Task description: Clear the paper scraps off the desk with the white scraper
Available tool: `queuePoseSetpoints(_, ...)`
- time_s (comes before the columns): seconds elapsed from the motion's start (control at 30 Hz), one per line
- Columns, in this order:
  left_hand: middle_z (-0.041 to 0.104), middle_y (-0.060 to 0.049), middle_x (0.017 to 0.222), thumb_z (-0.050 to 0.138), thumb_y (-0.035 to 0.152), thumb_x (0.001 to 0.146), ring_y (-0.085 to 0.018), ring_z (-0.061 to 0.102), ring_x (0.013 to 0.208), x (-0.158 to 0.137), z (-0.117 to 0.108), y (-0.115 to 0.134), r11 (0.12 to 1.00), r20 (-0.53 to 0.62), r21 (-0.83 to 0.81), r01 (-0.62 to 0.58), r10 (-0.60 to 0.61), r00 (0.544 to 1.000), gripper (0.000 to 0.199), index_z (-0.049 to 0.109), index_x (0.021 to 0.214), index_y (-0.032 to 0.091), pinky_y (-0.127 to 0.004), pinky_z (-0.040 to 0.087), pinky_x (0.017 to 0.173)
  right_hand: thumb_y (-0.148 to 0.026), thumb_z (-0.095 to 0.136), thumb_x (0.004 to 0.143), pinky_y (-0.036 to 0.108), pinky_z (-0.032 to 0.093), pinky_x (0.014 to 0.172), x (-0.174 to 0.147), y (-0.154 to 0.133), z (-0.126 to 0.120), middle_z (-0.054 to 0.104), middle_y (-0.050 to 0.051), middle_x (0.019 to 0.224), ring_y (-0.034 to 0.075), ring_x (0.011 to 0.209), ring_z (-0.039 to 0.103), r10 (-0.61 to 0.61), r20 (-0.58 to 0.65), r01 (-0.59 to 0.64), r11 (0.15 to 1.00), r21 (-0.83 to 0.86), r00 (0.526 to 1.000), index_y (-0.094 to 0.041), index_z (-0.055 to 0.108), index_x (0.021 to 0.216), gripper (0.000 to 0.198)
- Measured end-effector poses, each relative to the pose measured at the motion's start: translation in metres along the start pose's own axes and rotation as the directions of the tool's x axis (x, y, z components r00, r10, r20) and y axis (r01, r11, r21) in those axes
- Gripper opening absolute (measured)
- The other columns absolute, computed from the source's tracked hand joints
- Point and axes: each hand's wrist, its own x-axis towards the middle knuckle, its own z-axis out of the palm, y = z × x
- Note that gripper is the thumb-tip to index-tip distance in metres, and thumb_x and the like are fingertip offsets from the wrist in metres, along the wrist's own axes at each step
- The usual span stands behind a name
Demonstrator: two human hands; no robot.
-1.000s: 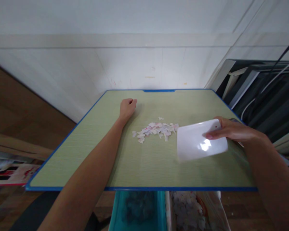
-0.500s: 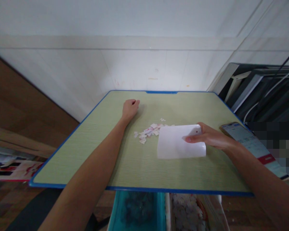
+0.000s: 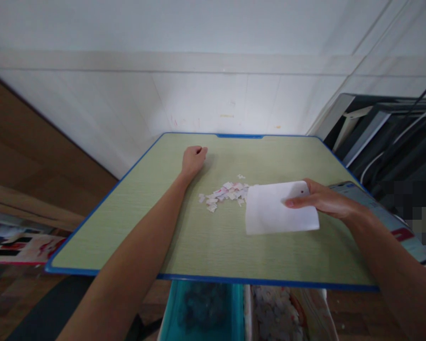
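My right hand (image 3: 321, 199) grips a white sheet (image 3: 279, 210), its thumb lying across the front face. The sheet is roughly rectangular, with a small hole near its upper right corner. Just left of the sheet lies a loose pile of small pale paper-like pieces (image 3: 229, 192), some with pinkish marks. One piece (image 3: 241, 176) sits apart, behind the pile. My left hand (image 3: 194, 159) rests as a loose fist on the far left part of the table (image 3: 128, 222), beyond the pile; nothing shows in its curled fingers.
A phone-like device (image 3: 383, 213) lies at the table's right side, partly behind my right arm. Below the front edge stand a teal bin (image 3: 166, 315) with dark contents and another container of pale pieces (image 3: 277, 312). A white wall (image 3: 199, 99) backs the table; grey panels (image 3: 397, 132) lean at right.
My right hand has moved the white sheet to the right, away from the pile, uncovering more pieces. The sheet looks flatter. My left hand has stayed in place.
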Motion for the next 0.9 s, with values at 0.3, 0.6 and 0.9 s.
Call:
queuePoseSetpoints(0.3,0.035,0.005,0.047,0.053,0.024,0.086,-0.010,0.034,0.053,-0.001,0.000,0.002,1.000,-0.006,-0.015,0.022,-0.022,1.000,0.040,0.040,0.048,0.019,-0.030,0.021,0.060,-0.037,0.087,0.058,0.023,0.043,0.051,0.010,-0.007,0.035,0.070,0.000,0.064,0.012,0.057,0.059,-0.025,0.075,0.022,0.999,0.046,0.997,-0.016,0.075,0.071,0.027)
queuePoseSetpoints(0.6,0.034,0.005,0.049,0.052,0.025,0.086,-0.010,0.034,0.055,-0.001,0.000,0.001,1.000,-0.007,-0.022,0.009,-0.009,1.000,0.040,0.039,0.048,0.020,-0.030,0.021,0.061,-0.041,0.089,0.056,0.024,0.044,0.053,0.008,-0.004,0.077,0.070,0.000,0.067,0.013,0.059,0.058,-0.092,0.186,0.076,0.993,0.090,0.978,-0.017,0.072,0.072,0.033)
queuePoseSetpoints(0.9,0.035,0.004,0.050,0.051,0.025,0.086,-0.010,0.034,0.056,-0.003,0.000,0.002,1.000,-0.006,-0.028,0.013,-0.013,1.000,0.039,0.040,0.049,0.020,-0.030,0.021,0.061,-0.048,0.085,0.061,0.025,0.046,0.054,0.006,0.003,0.082,0.071,0.002,0.072,0.014,0.061,0.059,-0.128,0.084,0.116,0.984,0.136,0.988,-0.018,0.071,0.078,0.037)
